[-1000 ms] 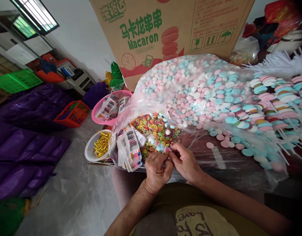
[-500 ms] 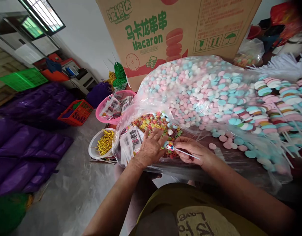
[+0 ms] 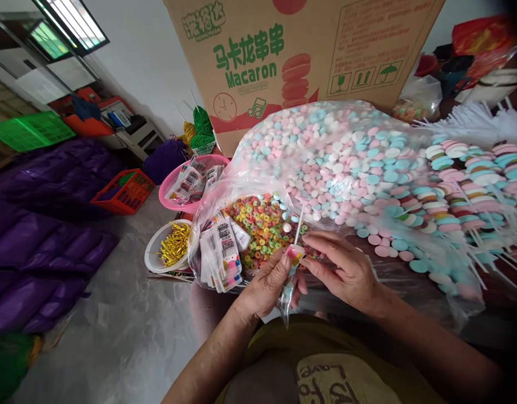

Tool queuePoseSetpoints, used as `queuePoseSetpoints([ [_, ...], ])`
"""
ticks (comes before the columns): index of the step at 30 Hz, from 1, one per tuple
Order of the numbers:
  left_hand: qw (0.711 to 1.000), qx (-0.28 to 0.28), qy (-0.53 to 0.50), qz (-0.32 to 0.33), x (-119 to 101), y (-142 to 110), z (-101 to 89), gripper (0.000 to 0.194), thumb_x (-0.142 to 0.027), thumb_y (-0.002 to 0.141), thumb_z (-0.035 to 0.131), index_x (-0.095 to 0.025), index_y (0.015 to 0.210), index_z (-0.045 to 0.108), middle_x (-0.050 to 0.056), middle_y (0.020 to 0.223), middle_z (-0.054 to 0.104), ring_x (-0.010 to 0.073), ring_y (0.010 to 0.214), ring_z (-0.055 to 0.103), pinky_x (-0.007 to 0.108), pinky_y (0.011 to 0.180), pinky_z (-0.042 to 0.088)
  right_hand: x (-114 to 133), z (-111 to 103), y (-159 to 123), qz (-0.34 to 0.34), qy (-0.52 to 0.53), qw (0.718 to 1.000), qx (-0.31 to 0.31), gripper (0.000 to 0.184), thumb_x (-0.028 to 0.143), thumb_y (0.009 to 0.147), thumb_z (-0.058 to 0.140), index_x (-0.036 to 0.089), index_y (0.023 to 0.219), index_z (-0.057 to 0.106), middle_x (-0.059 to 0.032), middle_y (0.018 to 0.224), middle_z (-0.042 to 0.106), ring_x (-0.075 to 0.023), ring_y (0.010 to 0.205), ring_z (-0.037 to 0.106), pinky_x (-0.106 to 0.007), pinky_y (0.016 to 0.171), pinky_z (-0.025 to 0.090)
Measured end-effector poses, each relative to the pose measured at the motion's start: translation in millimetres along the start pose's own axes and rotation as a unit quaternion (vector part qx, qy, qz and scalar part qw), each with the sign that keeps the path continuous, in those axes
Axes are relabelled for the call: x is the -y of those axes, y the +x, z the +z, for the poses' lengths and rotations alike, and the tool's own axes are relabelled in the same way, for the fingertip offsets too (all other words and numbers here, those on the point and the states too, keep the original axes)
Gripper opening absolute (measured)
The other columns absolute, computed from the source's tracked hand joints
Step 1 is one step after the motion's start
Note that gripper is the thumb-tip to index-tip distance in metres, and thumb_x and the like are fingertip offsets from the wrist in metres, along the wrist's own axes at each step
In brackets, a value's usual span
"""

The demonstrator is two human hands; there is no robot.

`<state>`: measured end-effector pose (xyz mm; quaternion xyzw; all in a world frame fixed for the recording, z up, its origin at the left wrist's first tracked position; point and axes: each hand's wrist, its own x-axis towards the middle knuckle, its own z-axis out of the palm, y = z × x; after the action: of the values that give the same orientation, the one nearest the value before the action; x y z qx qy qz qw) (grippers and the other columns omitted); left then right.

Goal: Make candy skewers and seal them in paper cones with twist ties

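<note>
My left hand [image 3: 264,285] is closed round a candy stick in a clear printed bag [image 3: 295,253], held in front of my body. The white stick [image 3: 299,224] points up, and the bag's clear end hangs below my fingers. Beside it on the right is my right hand [image 3: 346,272], its fingers apart and bent toward the bag's printed edge. Whether they touch it I cannot tell. Just beyond my hands lie ring-shaped candies [image 3: 258,224] in an open plastic bag. A fanned stack of printed candy bags [image 3: 220,252] lies left of them.
A white bowl of gold twist ties [image 3: 175,244] and a pink basket [image 3: 168,193] with printed packets stand at the left. Pastel candy discs [image 3: 321,157] fill a large bag before a cardboard box [image 3: 258,33]. Stacked candy skewers [image 3: 477,191] lie at the right.
The candy stick has swung from lying toward my right hand to pointing upward. My left hand has come off the printed bags and grips it; my right hand has let go of the stick.
</note>
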<state>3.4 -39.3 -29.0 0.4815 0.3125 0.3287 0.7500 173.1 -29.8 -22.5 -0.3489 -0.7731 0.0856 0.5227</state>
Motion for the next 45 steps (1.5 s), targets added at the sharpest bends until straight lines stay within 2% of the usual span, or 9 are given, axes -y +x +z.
queuePoseSetpoints([
  [5, 0.998, -0.023, -0.055, 0.003, 6, 3, 8.5, 0.046, -0.058, 0.087, 0.041, -0.016, 0.102, 0.053, 0.002, 0.066, 0.06, 0.0092, 0.043, 0.05, 0.019, 0.038, 0.037, 6, -1, 1, -0.014, 0.026, 0.999, 0.016, 0.023, 0.007, 0.085, 0.053, 0.021, 0.101, 0.062, -0.0073, 0.095, 0.066, -0.014, 0.082, 0.065, -0.024, 0.071, 0.055],
  [11, 0.994, -0.036, -0.105, -0.008, 5, 3, 7.2, 0.06, -0.053, 0.08, 0.058, -0.026, 0.128, 0.035, -0.003, 0.063, 0.058, 0.0119, 0.043, 0.056, 0.022, 0.041, 0.044, 8, 2, 0, 0.018, -0.024, 1.0, -0.009, 0.014, 0.011, 0.086, 0.049, 0.021, 0.09, 0.058, -0.0076, 0.091, 0.058, -0.0149, 0.081, 0.061, -0.027, 0.069, 0.054],
  [17, 0.986, -0.018, -0.163, -0.016, 0, 0, 2.7, 0.046, -0.046, 0.074, 0.068, -0.028, 0.109, 0.046, -0.005, 0.064, 0.058, 0.0144, 0.049, 0.06, 0.026, 0.048, 0.047, 9, 10, -7, -0.047, -0.059, 0.997, 0.008, 0.019, 0.006, 0.084, 0.042, 0.021, 0.093, 0.051, -0.007, 0.087, 0.057, -0.0173, 0.082, 0.056, -0.031, 0.075, 0.049],
  [24, 0.996, -0.023, -0.086, 0.029, -8, -6, -12.2, 0.031, -0.031, 0.064, 0.08, -0.018, 0.083, 0.06, -0.002, 0.071, 0.059, 0.0083, 0.06, 0.055, 0.02, 0.055, 0.045, 21, -2, -2, 0.065, 0.155, 0.979, 0.118, 0.012, 0.011, 0.088, 0.04, 0.02, 0.083, 0.047, -0.0033, 0.076, 0.052, -0.0129, 0.068, 0.049, -0.026, 0.062, 0.045],
  [28, 0.992, 0.011, -0.123, 0.014, -9, -22, 0.9, 0.038, -0.031, 0.066, 0.078, -0.023, 0.097, 0.057, -0.001, 0.08, 0.06, 0.0092, 0.062, 0.056, 0.022, 0.058, 0.046, 29, -19, 3, 0.124, 0.217, 0.947, 0.202, 0.011, 0.017, 0.091, 0.042, 0.021, 0.082, 0.047, -0.0012, 0.074, 0.054, -0.0123, 0.065, 0.05, -0.025, 0.059, 0.043],
  [37, 0.998, -0.023, -0.044, 0.029, -25, -31, 8.8, 0.02, -0.031, 0.077, 0.07, -0.019, 0.093, 0.066, 0.003, 0.081, 0.063, 0.0116, 0.068, 0.057, 0.025, 0.065, 0.047, 33, -43, 24, 0.039, 0.155, 0.949, 0.273, 0.014, 0.013, 0.091, 0.038, 0.023, 0.084, 0.045, -0.0007, 0.072, 0.052, -0.0124, 0.064, 0.049, -0.024, 0.059, 0.042],
  [41, 0.996, -0.043, -0.016, 0.078, -21, -25, 14.3, 0.047, -0.033, 0.079, 0.067, -0.025, 0.122, 0.052, 0.005, 0.106, 0.061, 0.0162, 0.089, 0.058, 0.029, 0.077, 0.048, 23, -28, 23, -0.024, 0.018, 0.978, 0.207, 0.013, 0.009, 0.087, 0.038, 0.02, 0.084, 0.044, -0.0028, 0.075, 0.051, -0.0141, 0.065, 0.047, -0.026, 0.058, 0.039],
  [43, 0.991, -0.067, 0.062, 0.099, -19, -23, 15.5, 0.055, -0.029, 0.074, 0.072, -0.022, 0.124, 0.051, 0.006, 0.111, 0.06, 0.0195, 0.1, 0.056, 0.03, 0.085, 0.046, 22, -21, 25, -0.007, -0.004, 0.976, 0.216, 0.013, 0.009, 0.086, 0.039, 0.02, 0.081, 0.045, -0.0024, 0.073, 0.051, -0.0137, 0.064, 0.048, -0.026, 0.057, 0.038],
  [45, 0.989, -0.095, 0.088, 0.069, -17, -21, 13.0, 0.046, -0.028, 0.076, 0.07, -0.018, 0.118, 0.055, 0.005, 0.095, 0.064, 0.0161, 0.085, 0.059, 0.027, 0.077, 0.048, 22, -19, 27, 0.061, 0.037, 0.973, 0.217, 0.013, 0.013, 0.088, 0.041, 0.019, 0.079, 0.047, 0.0, 0.069, 0.05, -0.012, 0.06, 0.047, -0.024, 0.054, 0.038],
])
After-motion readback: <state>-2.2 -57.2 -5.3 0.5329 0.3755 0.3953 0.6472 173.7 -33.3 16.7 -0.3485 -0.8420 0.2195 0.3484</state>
